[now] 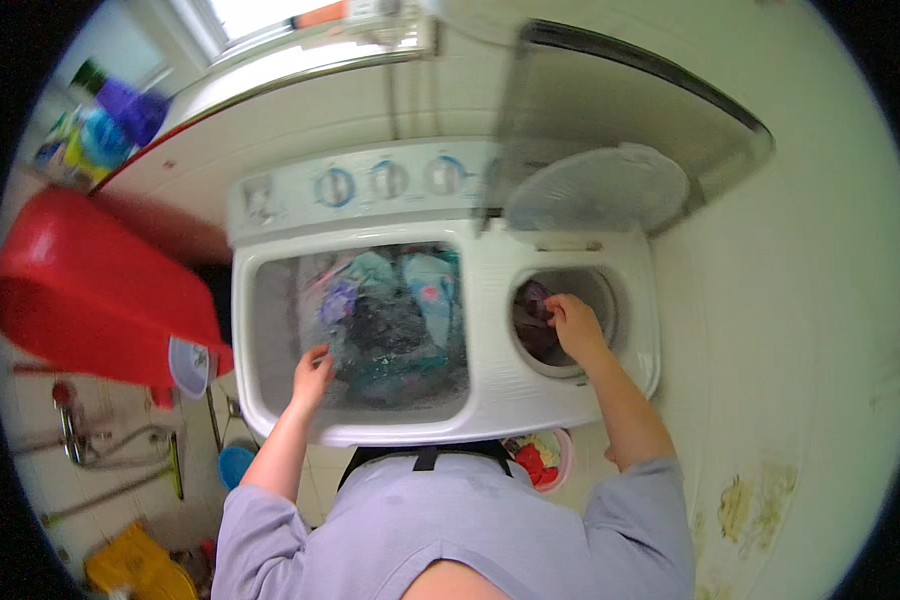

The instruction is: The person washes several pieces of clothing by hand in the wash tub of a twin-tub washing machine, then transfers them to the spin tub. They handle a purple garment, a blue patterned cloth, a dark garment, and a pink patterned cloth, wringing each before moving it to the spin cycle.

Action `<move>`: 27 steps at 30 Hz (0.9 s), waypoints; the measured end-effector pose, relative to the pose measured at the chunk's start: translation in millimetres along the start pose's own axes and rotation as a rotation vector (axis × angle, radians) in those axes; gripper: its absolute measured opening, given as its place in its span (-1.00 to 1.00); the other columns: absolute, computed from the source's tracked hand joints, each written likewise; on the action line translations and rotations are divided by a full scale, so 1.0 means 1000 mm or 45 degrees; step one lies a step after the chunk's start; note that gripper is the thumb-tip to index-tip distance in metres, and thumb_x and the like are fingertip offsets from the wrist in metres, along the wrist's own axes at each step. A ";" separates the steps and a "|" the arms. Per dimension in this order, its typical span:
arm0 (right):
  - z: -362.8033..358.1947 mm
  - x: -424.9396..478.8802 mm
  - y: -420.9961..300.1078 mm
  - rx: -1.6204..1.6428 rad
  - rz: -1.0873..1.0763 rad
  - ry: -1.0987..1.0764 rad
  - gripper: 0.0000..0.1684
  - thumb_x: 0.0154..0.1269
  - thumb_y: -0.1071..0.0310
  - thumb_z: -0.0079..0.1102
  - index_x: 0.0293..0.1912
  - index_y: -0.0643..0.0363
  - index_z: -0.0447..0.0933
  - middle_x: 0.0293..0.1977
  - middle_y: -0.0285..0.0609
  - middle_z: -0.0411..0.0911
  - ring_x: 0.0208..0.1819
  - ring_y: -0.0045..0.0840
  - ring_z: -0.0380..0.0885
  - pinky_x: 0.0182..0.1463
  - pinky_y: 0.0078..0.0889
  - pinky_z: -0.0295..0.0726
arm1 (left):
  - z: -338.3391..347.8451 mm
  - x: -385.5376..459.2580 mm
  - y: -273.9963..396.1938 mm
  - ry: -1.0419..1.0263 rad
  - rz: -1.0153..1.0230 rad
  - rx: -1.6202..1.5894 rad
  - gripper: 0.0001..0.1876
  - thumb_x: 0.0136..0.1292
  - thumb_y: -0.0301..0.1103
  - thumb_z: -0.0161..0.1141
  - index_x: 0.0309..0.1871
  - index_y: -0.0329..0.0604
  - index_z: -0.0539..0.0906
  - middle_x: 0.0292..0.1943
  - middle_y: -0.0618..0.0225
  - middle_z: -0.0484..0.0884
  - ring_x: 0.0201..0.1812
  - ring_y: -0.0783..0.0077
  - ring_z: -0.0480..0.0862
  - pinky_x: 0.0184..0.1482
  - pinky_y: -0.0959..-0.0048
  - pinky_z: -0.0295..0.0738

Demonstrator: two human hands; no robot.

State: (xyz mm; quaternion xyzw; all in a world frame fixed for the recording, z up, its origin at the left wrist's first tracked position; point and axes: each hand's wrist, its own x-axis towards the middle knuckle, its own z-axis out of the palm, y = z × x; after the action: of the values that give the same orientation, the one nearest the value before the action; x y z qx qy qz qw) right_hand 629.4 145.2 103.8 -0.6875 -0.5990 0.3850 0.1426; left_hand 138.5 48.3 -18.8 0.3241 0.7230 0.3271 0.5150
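Observation:
A white twin-tub washing machine (487,315) stands before me with both compartments uncovered. Water and several garments fill the left tub, among them a light blue garment (429,289) with a pink patch, and a purple cloth (338,300). My left hand (314,375) hovers over the left part of this tub, fingers bent and apart, holding nothing. My right hand (572,322) reaches into the round spin tub at the right, its fingertips at dark purple-brown cloth (534,322). Whether they grip the cloth is unclear. Control knobs (388,180) line the back panel.
The raised translucent lid (607,105) and a round inner lid (598,187) stand behind the spin tub. At the left is a large red plastic tub (105,292). A pink basin (562,459) with clothes sits below the machine's front edge. A wall rises at the right.

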 end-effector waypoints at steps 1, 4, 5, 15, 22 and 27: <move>0.009 -0.004 -0.021 0.047 -0.114 -0.025 -0.72 0.39 0.40 -0.06 0.01 0.23 0.51 -0.07 -0.02 0.57 -0.18 -0.34 0.63 -0.04 -0.31 0.57 | -0.001 -0.001 0.004 0.026 0.041 0.080 -0.58 0.30 -0.31 0.18 0.20 -0.23 0.51 -0.03 0.25 0.63 -0.18 0.39 0.65 -0.13 0.51 0.55; 0.045 -0.010 -0.084 0.203 -0.344 -0.196 -0.73 0.39 0.42 -0.06 0.01 0.26 0.50 -0.18 -0.04 0.63 -0.28 -0.35 0.66 -0.10 -0.35 0.59 | -0.016 0.020 -0.023 0.116 0.296 0.302 -0.67 0.30 -0.30 0.16 0.08 -0.25 0.59 -0.21 0.19 0.70 -0.27 0.40 0.69 -0.18 0.42 0.56; 0.064 -0.008 -0.106 0.253 -0.355 -0.308 -0.72 0.39 0.43 -0.06 0.03 0.26 0.48 -0.20 -0.04 0.64 -0.29 -0.36 0.66 -0.12 -0.35 0.60 | -0.020 0.024 -0.025 0.128 0.315 0.384 -0.68 0.30 -0.31 0.16 0.06 -0.25 0.61 -0.25 0.18 0.71 -0.29 0.39 0.70 -0.19 0.40 0.57; 0.313 0.149 -0.080 -1.039 0.010 -0.863 -0.57 0.28 0.31 0.14 0.11 0.27 0.48 0.07 0.13 0.52 0.10 -0.08 0.50 0.08 -0.16 0.52 | -0.034 0.050 -0.058 0.221 0.034 0.390 -0.73 0.24 -0.35 0.16 -0.02 -0.17 0.63 -0.33 0.15 0.70 -0.27 0.19 0.71 -0.14 0.27 0.56; 0.420 0.115 -0.043 -1.087 -0.195 -0.549 -0.53 0.18 0.26 0.18 0.09 0.16 0.53 0.12 0.05 0.51 0.17 -0.18 0.49 0.34 0.25 0.12 | -0.021 0.039 -0.047 0.090 0.162 0.243 -0.70 0.22 -0.42 0.21 0.04 -0.20 0.59 -0.25 0.19 0.67 -0.23 0.28 0.67 -0.10 0.35 0.55; 0.519 0.046 -0.087 -0.395 -0.471 -1.060 -0.53 0.21 0.13 0.13 0.05 0.19 0.52 0.07 0.06 0.53 0.13 -0.13 0.49 0.17 -0.02 0.43 | -0.022 0.034 -0.013 0.093 0.112 0.167 -0.73 0.28 -0.44 0.20 0.05 -0.20 0.59 -0.16 0.21 0.66 -0.13 0.40 0.64 -0.04 0.45 0.52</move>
State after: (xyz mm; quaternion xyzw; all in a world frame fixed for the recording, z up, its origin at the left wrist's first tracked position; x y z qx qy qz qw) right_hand 203.8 71.8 -199.5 -0.3699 -0.7679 0.5018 -0.1474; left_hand 106.9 65.0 -41.6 0.3764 0.7463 0.3130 0.4511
